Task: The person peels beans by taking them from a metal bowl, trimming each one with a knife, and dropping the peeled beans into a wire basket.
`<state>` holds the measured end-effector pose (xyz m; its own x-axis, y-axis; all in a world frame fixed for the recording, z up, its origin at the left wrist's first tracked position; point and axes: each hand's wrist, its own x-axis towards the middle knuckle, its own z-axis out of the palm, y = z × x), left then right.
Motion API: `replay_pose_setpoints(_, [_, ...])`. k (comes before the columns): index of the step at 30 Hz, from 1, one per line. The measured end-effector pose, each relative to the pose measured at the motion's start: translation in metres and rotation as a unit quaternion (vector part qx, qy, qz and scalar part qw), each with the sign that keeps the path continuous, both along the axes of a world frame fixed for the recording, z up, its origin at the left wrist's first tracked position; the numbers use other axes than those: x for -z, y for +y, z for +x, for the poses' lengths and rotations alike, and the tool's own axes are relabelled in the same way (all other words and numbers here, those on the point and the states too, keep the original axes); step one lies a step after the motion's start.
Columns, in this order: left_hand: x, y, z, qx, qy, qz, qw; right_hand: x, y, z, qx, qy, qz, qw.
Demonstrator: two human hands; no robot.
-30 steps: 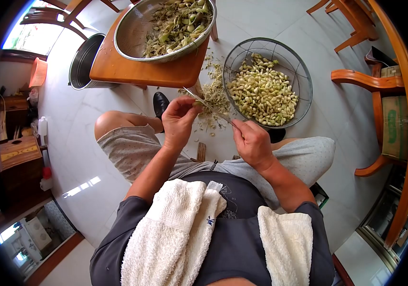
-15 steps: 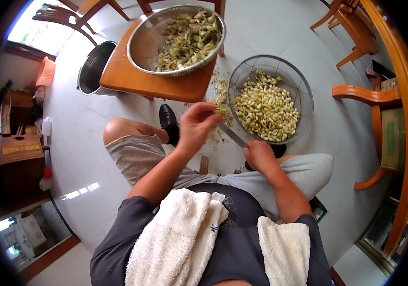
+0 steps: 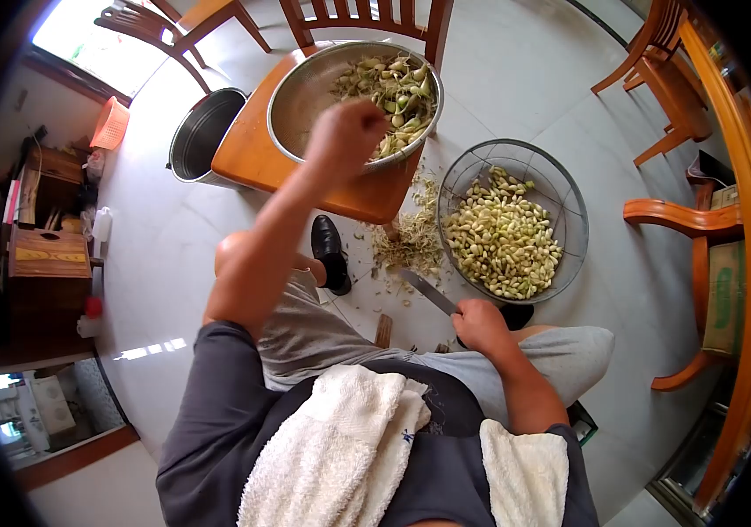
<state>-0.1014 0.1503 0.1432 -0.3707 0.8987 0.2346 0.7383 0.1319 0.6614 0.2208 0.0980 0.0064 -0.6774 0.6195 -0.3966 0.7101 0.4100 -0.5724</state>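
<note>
My left hand (image 3: 351,132) is over the near side of the wide metal bowl (image 3: 301,83), smeared by motion, its fingers turned down and mostly hidden. Small untrimmed bulbs (image 3: 406,92) with stems and roots, pale green and white, fill the bowl's right part. My right hand (image 3: 481,325) grips the handle of a knife (image 3: 429,292), whose blade points forward and left above the floor. Just ahead of that hand stands a round wire-mesh basket (image 3: 575,211) holding many trimmed pale bulbs (image 3: 503,237).
The bowl rests on a wooden chair seat (image 3: 244,158). Plant trimmings (image 3: 411,241) litter the floor between chair and basket. A dark metal bucket (image 3: 204,136) stands left of the chair. Wooden furniture (image 3: 700,215) lines the right side. White towels (image 3: 332,439) hang over my shirt.
My left hand has moved forward from near the knife tip to the bowl. The knife stays in my right hand, its blade now apart from the left. The view has shifted slightly.
</note>
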Motion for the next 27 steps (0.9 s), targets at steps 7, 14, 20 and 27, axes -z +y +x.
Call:
replay_pose_setpoints(7, [0.036,0.035,-0.074,0.017,0.134,-0.237,0.962,-0.005,0.002,-0.013,-0.034,-0.023,-0.016,0.999])
replay_pose_setpoints(14, [0.045,0.029,-0.094,-0.019,0.084,-0.161,0.983,-0.002,0.004,-0.006,0.007,-0.017,-0.03,0.999])
replay_pose_setpoints(20, [-0.021,-0.021,-0.073,-0.003,-0.226,-0.012,0.974,-0.014,0.007,-0.001,0.073,0.058,-0.005,0.996])
replay_pose_setpoints(27, [-0.017,-0.103,-0.025,0.133,-0.685,-0.017,0.716,-0.052,0.003,-0.006,0.148,0.309,0.065,0.937])
